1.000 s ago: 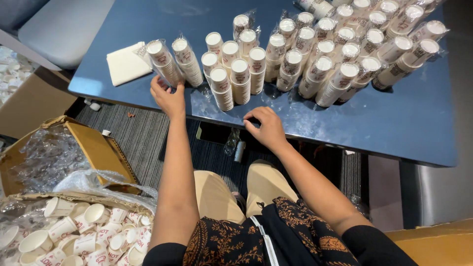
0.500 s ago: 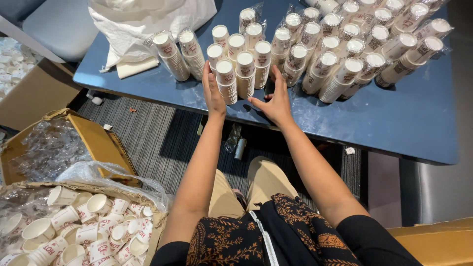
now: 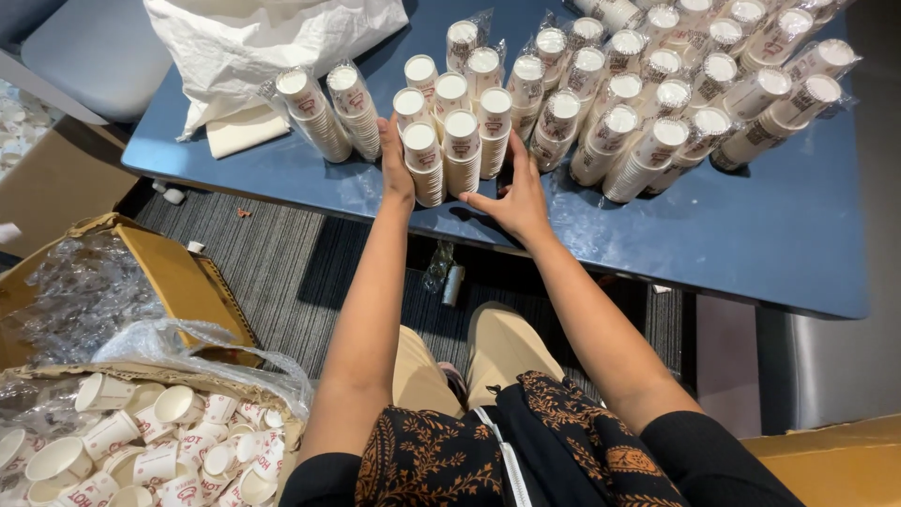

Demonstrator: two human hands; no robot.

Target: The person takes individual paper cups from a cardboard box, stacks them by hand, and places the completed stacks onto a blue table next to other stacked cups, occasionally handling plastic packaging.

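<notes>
Several plastic-wrapped stacks of white paper cups (image 3: 610,103) lie in rows on a dark blue table (image 3: 751,235). My left hand (image 3: 394,155) presses flat against the left side of a group of cup stacks (image 3: 450,145) near the table's front. On the right side of that same group rests my right hand (image 3: 511,192), fingers spread and touching the table. Neither hand grips anything; both bracket the group.
A white plastic bag (image 3: 263,42) and a folded napkin (image 3: 246,131) lie at the table's left. Two more cup stacks (image 3: 328,108) sit beside them. On the floor, a cardboard box (image 3: 150,272) holds clear wrap, and a lined box (image 3: 141,451) holds several loose cups.
Both hands moved from the table's front edge up onto the table and closed in on either side of the front group of cup stacks. The view shifted forward, showing the white bag.
</notes>
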